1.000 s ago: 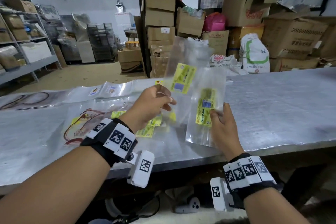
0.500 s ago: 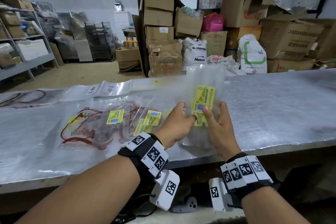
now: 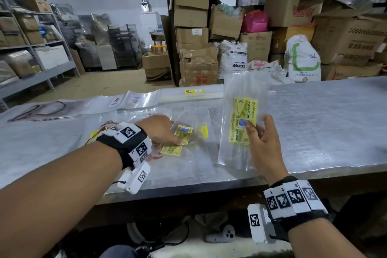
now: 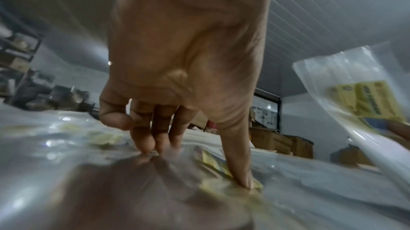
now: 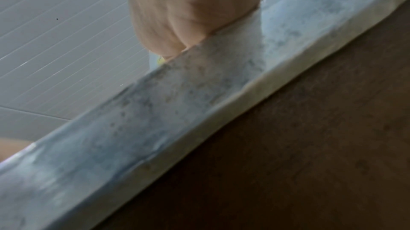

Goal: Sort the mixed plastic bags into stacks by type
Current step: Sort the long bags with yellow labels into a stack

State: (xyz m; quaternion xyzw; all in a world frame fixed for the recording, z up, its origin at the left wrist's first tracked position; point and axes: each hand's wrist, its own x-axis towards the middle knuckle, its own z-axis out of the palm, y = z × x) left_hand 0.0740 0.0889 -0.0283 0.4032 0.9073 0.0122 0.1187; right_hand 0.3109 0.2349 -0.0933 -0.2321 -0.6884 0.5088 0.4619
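Left hand (image 3: pixel 161 130): fingers (image 4: pixel 240 172) extended and pressed tip-down onto a yellow-labelled clear bag (image 3: pixel 180 132) in the mixed pile (image 3: pixel 146 132) on the desk (image 3: pixel 326 123). The left wrist view shows the index tip on the label edge and the other fingertips on the film beside it; nothing is enclosed in the hand.

Right hand (image 3: pixel 261 144): fingers spread against the lower part of a held stack of clear bags (image 3: pixel 244 111), thumb on the near face at the yellow "KEK PANDAN" label. The stack stands nearly upright, its lower edge at or just above the desk near the front edge. How many bags the stack contains cannot be read; the film is transparent and the right wrist view shows only the heel of the hand and the desk rim.

Progress, as judged from the layout:
- One type is being collected in the right hand.
- Along the far edge of the desk lie flat groups of other clear bags (image 3: pixel 136 100) with small labels, likely already sorted.
- The mixed pile under the left hand holds at least three more yellow-labelled bags, overlapping larger bags with red printing (image 3: pixel 104 130).

Remaining: transfer the matching bags to the held stack, set it down, then separate the larger bags
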